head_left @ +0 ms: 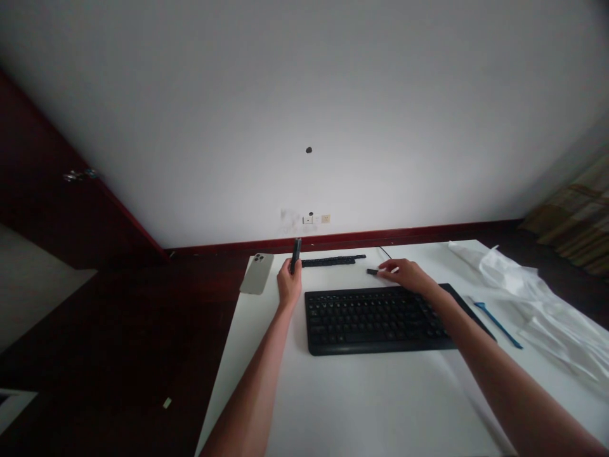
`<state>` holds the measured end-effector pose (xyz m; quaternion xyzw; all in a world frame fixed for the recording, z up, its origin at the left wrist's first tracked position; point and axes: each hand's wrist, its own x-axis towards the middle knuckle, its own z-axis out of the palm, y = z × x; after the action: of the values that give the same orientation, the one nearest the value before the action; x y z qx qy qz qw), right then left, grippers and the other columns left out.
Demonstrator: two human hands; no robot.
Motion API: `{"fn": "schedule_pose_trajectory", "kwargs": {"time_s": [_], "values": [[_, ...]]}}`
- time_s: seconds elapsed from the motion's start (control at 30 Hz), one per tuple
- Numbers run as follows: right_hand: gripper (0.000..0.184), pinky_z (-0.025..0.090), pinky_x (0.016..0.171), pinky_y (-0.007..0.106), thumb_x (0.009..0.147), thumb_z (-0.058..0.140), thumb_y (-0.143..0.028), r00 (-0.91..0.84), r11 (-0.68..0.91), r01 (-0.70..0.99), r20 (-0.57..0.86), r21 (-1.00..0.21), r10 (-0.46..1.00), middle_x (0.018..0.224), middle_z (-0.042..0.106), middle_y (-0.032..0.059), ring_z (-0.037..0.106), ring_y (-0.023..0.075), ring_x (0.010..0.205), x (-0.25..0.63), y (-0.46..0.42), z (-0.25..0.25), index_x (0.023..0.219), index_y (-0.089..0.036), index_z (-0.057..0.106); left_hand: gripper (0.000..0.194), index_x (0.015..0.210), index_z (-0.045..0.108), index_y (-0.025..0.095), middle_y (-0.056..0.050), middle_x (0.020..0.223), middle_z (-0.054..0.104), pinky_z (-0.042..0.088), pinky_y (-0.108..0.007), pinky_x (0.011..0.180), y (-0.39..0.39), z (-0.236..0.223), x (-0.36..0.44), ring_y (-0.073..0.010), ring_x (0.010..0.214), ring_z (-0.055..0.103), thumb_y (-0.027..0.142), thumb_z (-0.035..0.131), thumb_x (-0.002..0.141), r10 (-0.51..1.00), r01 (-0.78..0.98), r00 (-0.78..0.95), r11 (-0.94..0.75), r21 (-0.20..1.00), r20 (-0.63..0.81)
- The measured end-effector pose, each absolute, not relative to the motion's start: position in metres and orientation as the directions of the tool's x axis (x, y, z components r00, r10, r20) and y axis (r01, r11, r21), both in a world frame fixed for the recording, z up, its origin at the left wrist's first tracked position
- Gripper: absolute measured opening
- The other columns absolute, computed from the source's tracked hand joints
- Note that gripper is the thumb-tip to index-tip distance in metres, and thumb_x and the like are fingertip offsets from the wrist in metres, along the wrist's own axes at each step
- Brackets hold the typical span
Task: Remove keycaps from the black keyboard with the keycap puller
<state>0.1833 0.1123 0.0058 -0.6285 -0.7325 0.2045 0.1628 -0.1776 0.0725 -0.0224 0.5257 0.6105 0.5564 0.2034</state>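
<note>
My left hand [288, 282] is closed around a narrow black bar [296, 251], which points up and away from me; its exact kind does not show. Beyond the black keyboard [342, 348], my right hand [404, 274] is pinched on a thin white stick [394, 270]. A small black piece [372, 271] lies at its fingertips; I cannot tell whether it is joined to the stick. My right forearm passes over the keyboard's right side and hides part of its keys. Dark key-like pieces [333, 261] lie in a row behind the keyboard, just right of my left hand.
A phone [257, 276] lies face down at the left edge of the white table [361, 406]. On the right are a blue flat-ended tool [497, 324] and crumpled white sheeting [514, 282]. A thin dark cable [385, 252] is at the far edge, before the wall.
</note>
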Motion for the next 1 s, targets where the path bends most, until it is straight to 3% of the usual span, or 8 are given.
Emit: {"fn": "schedule_pose_trajectory", "kwargs": {"time_s": [0.37,0.5,0.73,1.0], "values": [[0.036,0.05,0.078,0.036,0.083,0.071,-0.055,-0.031,0.032,0.95,0.006,-0.311,0.999,0.091,0.08,0.0117,0.073,0.0308,0.091,0.153,0.115,-0.003,0.093,-0.021,0.078,0.037,0.088,0.063,0.02,0.0,0.07,0.059,0.035,-0.025,0.061,0.074,-0.026,-0.179,-0.0163,0.064,0.053,0.053,0.053,0.096,0.864,0.398,-0.369,-0.187,0.898,0.343],[0.033,0.051,0.079,0.036,0.084,0.072,-0.05,-0.013,0.018,0.95,0.018,-0.311,1.0,0.095,0.08,0.0127,0.073,0.0317,0.094,0.14,0.13,-0.003,0.095,-0.02,0.079,0.037,0.088,0.064,0.02,0.0,0.07,0.06,0.036,-0.025,0.061,0.075,-0.026,-0.179,-0.0165,0.064,0.054,0.054,0.053,0.096,0.868,0.397,-0.365,-0.181,0.9,0.336],[0.028,0.05,0.076,0.03,0.081,0.078,-0.039,-0.059,0.066,0.932,0.03,-0.357,0.998,0.092,0.08,0.0056,0.073,0.0245,0.088,0.147,0.126,0.0,0.102,-0.021,0.076,0.036,0.089,0.065,0.02,-0.001,0.072,0.061,0.036,-0.025,0.063,0.073,-0.022,-0.178,-0.0167,0.066,0.055,0.053,0.053,0.096,0.866,0.405,-0.37,-0.174,0.897,0.335],[0.027,0.052,0.078,0.034,0.083,0.074,-0.042,-0.041,0.051,0.936,0.038,-0.347,0.998,0.091,0.08,0.0089,0.073,0.0278,0.088,0.158,0.117,-0.005,0.094,-0.018,0.078,0.037,0.09,0.065,0.02,-0.001,0.072,0.061,0.036,-0.025,0.061,0.074,-0.024,-0.178,-0.0169,0.066,0.055,0.054,0.053,0.096,0.87,0.419,-0.36,-0.171,0.892,0.336]]}}
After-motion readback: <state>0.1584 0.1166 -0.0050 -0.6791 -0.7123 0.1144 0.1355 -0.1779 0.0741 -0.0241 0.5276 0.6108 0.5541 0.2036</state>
